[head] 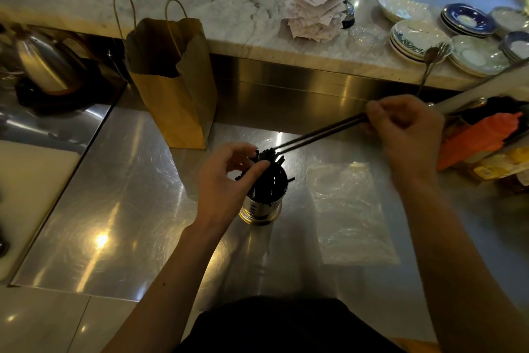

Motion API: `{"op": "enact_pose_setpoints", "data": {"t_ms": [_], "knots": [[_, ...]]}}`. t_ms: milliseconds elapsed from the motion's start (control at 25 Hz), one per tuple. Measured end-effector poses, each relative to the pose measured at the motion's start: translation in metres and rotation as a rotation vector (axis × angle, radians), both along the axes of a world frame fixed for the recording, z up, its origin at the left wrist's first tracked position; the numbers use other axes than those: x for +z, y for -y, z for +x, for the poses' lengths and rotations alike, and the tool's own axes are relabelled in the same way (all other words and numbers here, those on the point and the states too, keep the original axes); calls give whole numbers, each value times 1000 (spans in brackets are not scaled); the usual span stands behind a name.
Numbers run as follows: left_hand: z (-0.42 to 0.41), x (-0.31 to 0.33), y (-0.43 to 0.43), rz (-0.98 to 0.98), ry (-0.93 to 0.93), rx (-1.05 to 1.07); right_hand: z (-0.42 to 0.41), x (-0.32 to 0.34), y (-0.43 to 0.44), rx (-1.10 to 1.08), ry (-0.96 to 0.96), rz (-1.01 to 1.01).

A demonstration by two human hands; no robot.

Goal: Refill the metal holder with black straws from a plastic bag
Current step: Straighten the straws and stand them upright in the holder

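A round metal holder (262, 208) stands on the steel counter at the centre, packed with black straws (272, 178). My left hand (226, 181) curls around the top of the bundle, fingers touching the straw ends. My right hand (406, 129) is up and to the right, pinching the far end of two long black straws (317, 133) that slant down toward the holder's mouth. A flat, clear plastic bag (349, 215) lies on the counter just right of the holder, looking empty.
A brown paper bag (174, 80) stands behind the holder. A kettle (45, 63) sits far left beside a white board (28, 189). On the marble ledge: receipts on a spike (315, 9), stacked plates (418, 37), a fork (429, 66). Orange and yellow packets (481, 140) lie at right.
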State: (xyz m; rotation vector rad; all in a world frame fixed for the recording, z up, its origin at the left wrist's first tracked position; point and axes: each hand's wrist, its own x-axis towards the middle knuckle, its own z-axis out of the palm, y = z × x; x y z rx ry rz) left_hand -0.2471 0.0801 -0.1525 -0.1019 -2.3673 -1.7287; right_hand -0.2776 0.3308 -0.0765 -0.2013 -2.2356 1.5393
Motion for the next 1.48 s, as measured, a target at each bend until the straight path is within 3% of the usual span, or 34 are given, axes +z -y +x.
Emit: {"op": "enact_pose_setpoints", "data": {"t_ms": [160,280,440,600,800,960,1080,1280,1480], "knots": [[-8,11,-16,344,287,-9,10,-30,13,-29,139,-658],[-10,18,-30,567,322,-13,29,-63,45,-13,267,-896],[-8,24,-31,548,150,124,51,-84,65,101,376,-762],[-8,31,-22,367,4,234,60,-91,66,249,394,-558],[-8,41,-16,264,-90,252,66,-85,71,377,428,-430],[-11,52,-12,283,-164,273,62,-84,68,387,428,-429],[-15,52,-9,339,-194,302,58,-79,64,315,402,-543],[-12,25,8,484,3,358,36,-61,47,17,261,-899],[4,-1,9,329,254,180,21,-47,46,-106,76,-766]]}}
